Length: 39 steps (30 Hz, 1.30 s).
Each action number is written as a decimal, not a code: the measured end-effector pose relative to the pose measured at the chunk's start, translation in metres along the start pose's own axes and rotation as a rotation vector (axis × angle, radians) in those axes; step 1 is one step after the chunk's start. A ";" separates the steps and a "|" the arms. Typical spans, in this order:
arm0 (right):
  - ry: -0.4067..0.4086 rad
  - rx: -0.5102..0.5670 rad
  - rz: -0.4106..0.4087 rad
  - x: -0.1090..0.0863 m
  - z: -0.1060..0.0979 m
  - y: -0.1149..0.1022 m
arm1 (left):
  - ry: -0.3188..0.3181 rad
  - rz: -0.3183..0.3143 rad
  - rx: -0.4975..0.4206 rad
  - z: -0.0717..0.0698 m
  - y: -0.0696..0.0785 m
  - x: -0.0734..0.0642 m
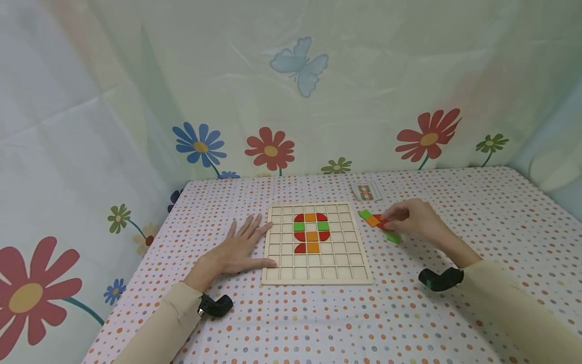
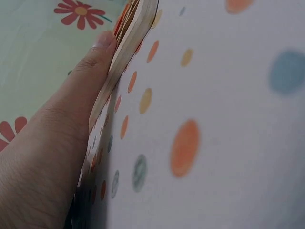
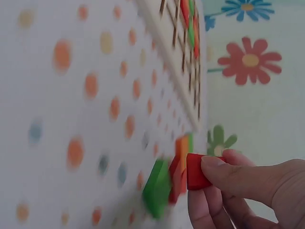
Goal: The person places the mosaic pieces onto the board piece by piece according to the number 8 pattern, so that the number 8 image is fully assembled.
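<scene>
A wooden grid board (image 1: 336, 260) lies on the table with red, orange and green tiles (image 1: 312, 236) set in its squares. My left hand (image 1: 236, 250) is spread flat at the board's left side, its thumb and fingertips resting on the edge. To the right of the board, my right hand (image 1: 411, 217) pinches a red tile (image 3: 194, 172) between thumb and fingers. Just beyond and below it, in the right wrist view, are a green tile (image 3: 157, 188), more red and an orange tile (image 3: 182, 148). The right fingers partly cover this small group in the head view.
Behind the loose tiles lies a small card (image 1: 373, 188) printed with a coloured grid pattern. A dotted cloth (image 1: 318, 323) covers the table. Flower-printed sheeting (image 1: 364, 101) hangs behind and to the left.
</scene>
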State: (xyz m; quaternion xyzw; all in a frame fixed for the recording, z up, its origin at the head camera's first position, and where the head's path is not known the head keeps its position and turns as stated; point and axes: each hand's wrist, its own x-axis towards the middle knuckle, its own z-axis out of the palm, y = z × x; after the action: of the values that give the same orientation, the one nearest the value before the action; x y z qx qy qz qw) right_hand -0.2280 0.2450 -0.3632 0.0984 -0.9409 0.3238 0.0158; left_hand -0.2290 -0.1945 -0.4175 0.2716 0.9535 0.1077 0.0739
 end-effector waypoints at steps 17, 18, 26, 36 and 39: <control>-0.262 0.162 -0.239 0.010 0.043 -0.085 | -0.011 -0.029 0.008 -0.003 0.005 0.000; -0.277 0.169 -0.245 0.011 0.047 -0.085 | -0.014 -0.028 0.009 -0.003 0.005 0.000; -0.296 0.115 -0.193 0.014 0.069 -0.084 | -0.026 -0.026 0.011 -0.003 0.008 0.001; -0.226 0.055 -0.149 0.012 0.081 -0.089 | -0.026 -0.025 0.017 -0.005 0.007 0.000; -0.211 0.036 -0.145 0.012 0.083 -0.092 | -0.032 -0.028 0.015 -0.005 0.006 -0.001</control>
State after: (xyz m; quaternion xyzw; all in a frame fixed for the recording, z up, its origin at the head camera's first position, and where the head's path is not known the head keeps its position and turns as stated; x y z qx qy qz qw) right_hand -0.2186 0.1215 -0.3722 0.1999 -0.9218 0.3263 -0.0619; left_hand -0.2258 -0.1907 -0.4106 0.2606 0.9567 0.0950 0.0888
